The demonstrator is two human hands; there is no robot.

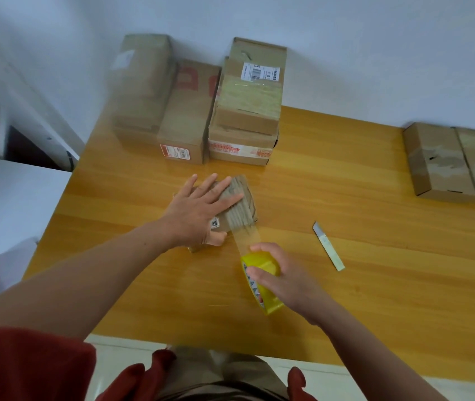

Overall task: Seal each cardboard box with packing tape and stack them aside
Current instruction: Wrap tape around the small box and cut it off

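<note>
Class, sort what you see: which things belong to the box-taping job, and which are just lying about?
Job: small box under left hand; tape roll in right hand; stacked boxes; box at right; blade, probably.
Lying about: white shelving at left.

Head view — single wide-angle camera worn on the head, facing forward and steeply down onto a table (361, 204). Close range: left hand (198, 206) and right hand (285, 273) mid-frame, reaching in from the bottom edge. Far limit — wall (346, 53) behind the table's far side.
</note>
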